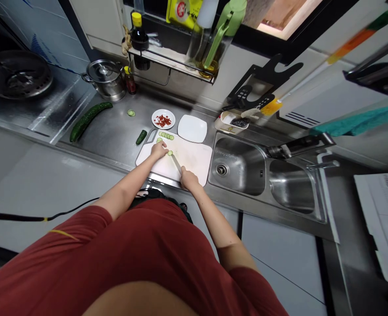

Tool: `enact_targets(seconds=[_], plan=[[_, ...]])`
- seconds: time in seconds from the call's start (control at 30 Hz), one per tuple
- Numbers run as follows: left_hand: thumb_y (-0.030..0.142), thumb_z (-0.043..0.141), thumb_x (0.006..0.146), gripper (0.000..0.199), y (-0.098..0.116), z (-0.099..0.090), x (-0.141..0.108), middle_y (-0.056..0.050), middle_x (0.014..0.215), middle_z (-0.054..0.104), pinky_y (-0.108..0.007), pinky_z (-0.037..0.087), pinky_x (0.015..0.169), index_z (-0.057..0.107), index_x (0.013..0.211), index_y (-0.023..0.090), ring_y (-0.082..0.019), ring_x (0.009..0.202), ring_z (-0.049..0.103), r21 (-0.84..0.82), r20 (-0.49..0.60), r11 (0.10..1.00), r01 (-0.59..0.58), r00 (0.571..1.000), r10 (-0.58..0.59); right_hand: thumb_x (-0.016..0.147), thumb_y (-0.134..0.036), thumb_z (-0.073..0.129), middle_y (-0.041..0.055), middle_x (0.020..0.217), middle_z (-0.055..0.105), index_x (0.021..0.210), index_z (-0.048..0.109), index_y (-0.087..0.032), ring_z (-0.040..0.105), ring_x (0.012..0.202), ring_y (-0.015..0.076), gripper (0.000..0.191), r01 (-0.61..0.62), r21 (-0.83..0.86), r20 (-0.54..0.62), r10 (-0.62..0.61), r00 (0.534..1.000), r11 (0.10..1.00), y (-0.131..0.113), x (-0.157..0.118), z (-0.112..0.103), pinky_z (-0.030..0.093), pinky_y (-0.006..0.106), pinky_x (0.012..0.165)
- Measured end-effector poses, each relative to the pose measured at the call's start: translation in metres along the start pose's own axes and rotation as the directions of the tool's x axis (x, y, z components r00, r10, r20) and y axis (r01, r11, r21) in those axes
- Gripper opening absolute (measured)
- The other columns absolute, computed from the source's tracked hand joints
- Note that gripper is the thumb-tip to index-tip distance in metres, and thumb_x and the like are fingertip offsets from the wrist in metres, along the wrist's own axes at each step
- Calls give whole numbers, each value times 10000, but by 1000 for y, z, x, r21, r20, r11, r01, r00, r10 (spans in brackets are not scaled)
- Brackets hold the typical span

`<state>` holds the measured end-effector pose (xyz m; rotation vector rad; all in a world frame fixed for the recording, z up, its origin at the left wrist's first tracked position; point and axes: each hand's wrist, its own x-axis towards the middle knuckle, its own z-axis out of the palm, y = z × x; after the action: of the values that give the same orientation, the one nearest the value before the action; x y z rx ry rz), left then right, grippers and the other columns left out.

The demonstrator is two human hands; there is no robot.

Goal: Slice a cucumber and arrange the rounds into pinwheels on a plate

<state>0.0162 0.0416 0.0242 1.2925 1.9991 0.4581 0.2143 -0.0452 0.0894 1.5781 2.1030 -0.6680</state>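
Steel counter [117, 131], two sink basins [243, 169], one cutting board [197, 162] left of them.
One pot [104, 79] stands behind one long cucumber [88, 119]; two plates [192, 128] line the board's far side, which is bare right of the knife [176, 163]. Right hand [189, 178]: fingers closed round the handle. Left hand [159, 150]: fingers bent beside one slice [170, 153] on the board; pinching, cannot tell.

The person wears a dark red short-sleeved top [154, 245] with a thin yellow stripe [64, 234].
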Motion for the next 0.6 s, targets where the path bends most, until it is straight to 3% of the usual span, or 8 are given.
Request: enact_targets(seconds=[0.27,0.4,0.6], plan=[[288,653,729,220,0,1,-2,-6,781,671,-279,444,779,606,937,235,-192,835,629,46,-46,999,-25,999,27,885,-149,436,165,1044,649,1286,368,-161,644,954,265,406,-2,13,5,2,1000,1000,3,-5,4,473,328,748],[302,591,796,203,-2,4,-10,-22,860,674,-281,438,806,624,985,238,-201,889,623,66,-84,993,-103,991,108,912,-177,420,152,1044,647,1261,388,-169,640,949,255,350,-14,30,-11,14,1000,999,4,-9,6,462,315,753],[320,568,824,380,-8,12,-31,-64,950,638,-286,431,884,608,1182,197,-209,926,594,135,-46,946,-294,952,302,954,-242,346,137,996,652,1248,391,-155,635,911,256,309,-85,110,-166,103,981,990,17,-13,9,443,310,735]])
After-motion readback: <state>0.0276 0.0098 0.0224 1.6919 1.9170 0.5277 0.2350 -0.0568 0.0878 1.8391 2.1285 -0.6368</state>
